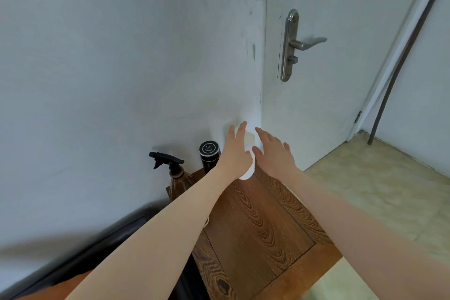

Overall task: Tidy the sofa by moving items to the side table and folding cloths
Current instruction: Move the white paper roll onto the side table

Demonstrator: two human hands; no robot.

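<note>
Left hand [235, 151] and right hand [272, 151] flank white roll [247, 173], fingers straight, spread; contact unclear, nothing gripped. Roll stands upright at far corner of side table [255, 221], beside black flask [209, 156]. Likely light, soft, crushable: hold sides gently. Plain white cylinder, mostly hidden.

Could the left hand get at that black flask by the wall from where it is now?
Probably yes. The black flask stands upright on the side table, just left of the open left hand, with nothing between them. The spray bottle stands farther left, out of the way.
</note>
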